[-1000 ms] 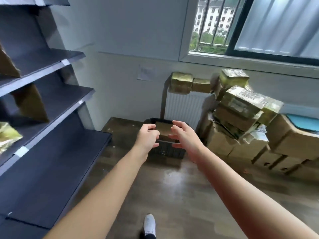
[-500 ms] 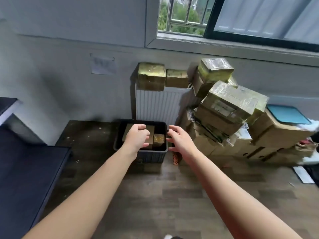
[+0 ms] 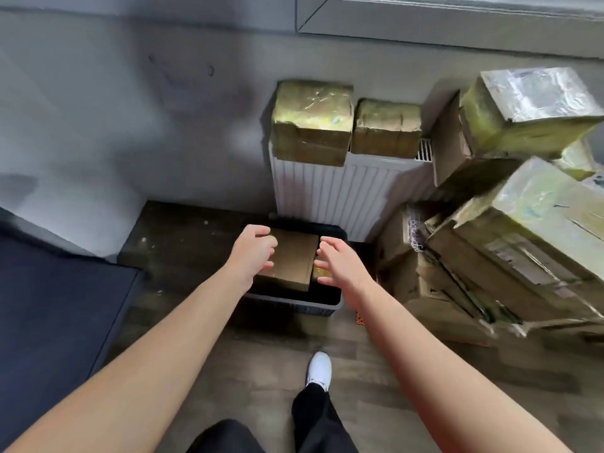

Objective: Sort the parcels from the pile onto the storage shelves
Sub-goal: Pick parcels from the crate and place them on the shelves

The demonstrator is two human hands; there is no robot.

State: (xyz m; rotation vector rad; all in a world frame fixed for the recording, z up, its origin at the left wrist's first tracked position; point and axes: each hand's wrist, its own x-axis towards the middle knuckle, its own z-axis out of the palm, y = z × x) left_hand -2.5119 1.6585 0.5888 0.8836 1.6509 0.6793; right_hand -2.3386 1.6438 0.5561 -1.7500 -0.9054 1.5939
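A dark plastic crate (image 3: 294,304) stands on the floor below a white radiator. Inside it lies a flat brown cardboard parcel (image 3: 292,261), with a smaller yellowish parcel (image 3: 321,273) at its right edge. My left hand (image 3: 253,253) hovers over the brown parcel's left side, fingers curled and apart. My right hand (image 3: 336,264) is spread over its right side. Neither hand grips anything. A pile of taped parcels (image 3: 510,230) rises at the right. The dark shelf (image 3: 55,308) shows at the lower left.
Two taped parcels (image 3: 312,122) sit on top of the radiator (image 3: 340,194). A window ledge runs along the top. My white shoe (image 3: 319,367) and dark trouser leg stand on the wooden floor behind the crate.
I have moved closer to the crate and the view has tilted down. Both hands have come lower over the brown parcel. The upper shelves and the window have left the view.
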